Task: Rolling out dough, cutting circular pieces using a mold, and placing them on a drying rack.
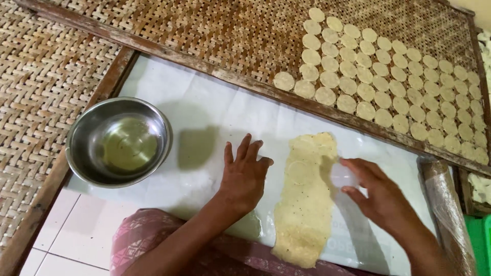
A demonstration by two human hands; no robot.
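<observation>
Pinching clear cutter (341, 175), left hand (244, 176) flat

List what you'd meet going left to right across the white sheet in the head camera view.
Steel bowl → left hand, flat on the white sheet → rolled-out dough strip → right hand, holding a small clear round cutter → plastic-wrapped roller.
</observation>
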